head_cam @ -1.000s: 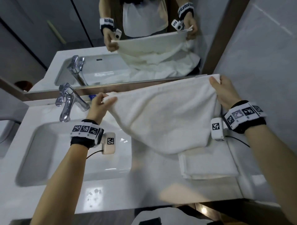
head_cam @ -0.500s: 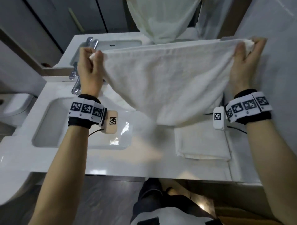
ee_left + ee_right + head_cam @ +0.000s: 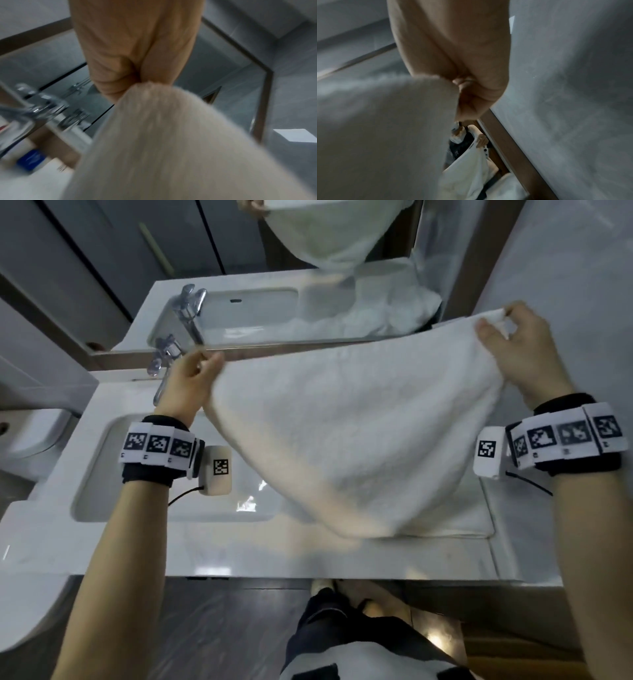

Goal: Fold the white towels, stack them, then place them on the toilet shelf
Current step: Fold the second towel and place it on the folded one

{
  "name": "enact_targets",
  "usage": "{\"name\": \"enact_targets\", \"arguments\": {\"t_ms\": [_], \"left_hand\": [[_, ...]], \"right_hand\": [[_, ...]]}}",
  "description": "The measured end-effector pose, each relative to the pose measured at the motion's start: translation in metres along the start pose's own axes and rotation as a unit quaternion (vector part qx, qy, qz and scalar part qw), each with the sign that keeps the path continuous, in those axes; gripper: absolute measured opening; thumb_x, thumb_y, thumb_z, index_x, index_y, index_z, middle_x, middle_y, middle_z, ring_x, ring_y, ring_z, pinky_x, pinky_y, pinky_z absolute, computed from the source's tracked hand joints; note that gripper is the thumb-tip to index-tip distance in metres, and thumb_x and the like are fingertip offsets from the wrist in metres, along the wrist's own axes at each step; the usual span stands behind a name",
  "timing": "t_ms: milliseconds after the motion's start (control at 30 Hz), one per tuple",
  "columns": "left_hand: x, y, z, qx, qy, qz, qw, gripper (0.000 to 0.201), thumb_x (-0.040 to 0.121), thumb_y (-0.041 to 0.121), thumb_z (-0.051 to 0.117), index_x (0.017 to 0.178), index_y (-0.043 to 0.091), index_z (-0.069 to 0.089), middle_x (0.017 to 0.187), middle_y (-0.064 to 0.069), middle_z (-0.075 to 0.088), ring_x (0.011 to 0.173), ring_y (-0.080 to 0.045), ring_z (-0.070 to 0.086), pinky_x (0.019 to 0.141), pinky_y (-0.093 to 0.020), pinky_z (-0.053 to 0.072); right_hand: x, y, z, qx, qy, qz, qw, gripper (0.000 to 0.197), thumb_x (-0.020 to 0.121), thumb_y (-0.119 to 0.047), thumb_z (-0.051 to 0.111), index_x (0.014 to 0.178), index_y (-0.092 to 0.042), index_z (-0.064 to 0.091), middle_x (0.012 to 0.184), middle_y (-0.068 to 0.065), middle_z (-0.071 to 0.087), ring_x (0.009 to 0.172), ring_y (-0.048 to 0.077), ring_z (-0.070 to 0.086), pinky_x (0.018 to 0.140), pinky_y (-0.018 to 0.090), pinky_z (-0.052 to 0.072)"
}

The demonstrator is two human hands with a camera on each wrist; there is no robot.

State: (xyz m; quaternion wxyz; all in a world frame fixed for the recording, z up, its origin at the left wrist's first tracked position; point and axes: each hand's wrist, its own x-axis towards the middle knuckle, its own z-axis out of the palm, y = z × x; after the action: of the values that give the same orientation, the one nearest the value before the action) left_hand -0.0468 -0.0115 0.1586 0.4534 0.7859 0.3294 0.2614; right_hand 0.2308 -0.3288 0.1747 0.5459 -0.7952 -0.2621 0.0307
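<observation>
left hand (image 3: 187, 385) and right hand (image 3: 520, 350) each pinch a top corner of the white towel (image 3: 359, 433), held spread above the table (image 3: 260, 556); no legible writing.

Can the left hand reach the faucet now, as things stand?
Probably not yet. The left hand is close beside the faucet with nothing between them, but it pinches a corner of the white towel and would have to let go first.
</observation>
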Motion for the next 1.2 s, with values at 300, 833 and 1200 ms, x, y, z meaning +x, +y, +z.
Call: {"name": "enact_targets", "arguments": {"t_ms": [300,833,1200], "left_hand": [[0.055,-0.086,0.065,0.094,-0.182,-0.118,0.972,0.023,0.091,0.013,0.059,0.106,-0.005,0.061,0.089,-0.012,0.058,0.085,-0.022,0.056,0.060,-0.020,0.055],[0.117,-0.158,0.128,0.032,-0.178,-0.245,0.952,0.037,0.092,0.026,0.058,0.108,-0.008,0.058,0.108,-0.025,0.063,0.101,-0.035,0.061,0.085,-0.041,0.050],[0.059,-0.162,0.126,-0.215,-0.211,-0.301,0.905,0.038,0.099,0.014,0.040,0.134,0.000,0.042,0.127,-0.014,0.058,0.114,-0.030,0.057,0.100,-0.044,0.044]], "right_hand": [[0.022,0.085,0.052,-0.075,-0.045,0.224,0.971,0.041,0.094,-0.029,0.054,0.122,0.001,0.052,0.127,0.021,0.056,0.117,0.035,0.054,0.094,0.035,0.042],[0.024,0.111,0.080,0.022,-0.042,0.366,0.929,0.036,0.095,-0.016,0.052,0.127,0.000,0.050,0.132,0.022,0.053,0.107,0.026,0.057,0.097,0.040,0.047],[-0.027,0.122,0.085,0.081,-0.045,0.390,0.916,0.043,0.090,-0.017,0.061,0.130,-0.005,0.052,0.129,0.010,0.058,0.118,0.027,0.055,0.102,0.044,0.045]]}}
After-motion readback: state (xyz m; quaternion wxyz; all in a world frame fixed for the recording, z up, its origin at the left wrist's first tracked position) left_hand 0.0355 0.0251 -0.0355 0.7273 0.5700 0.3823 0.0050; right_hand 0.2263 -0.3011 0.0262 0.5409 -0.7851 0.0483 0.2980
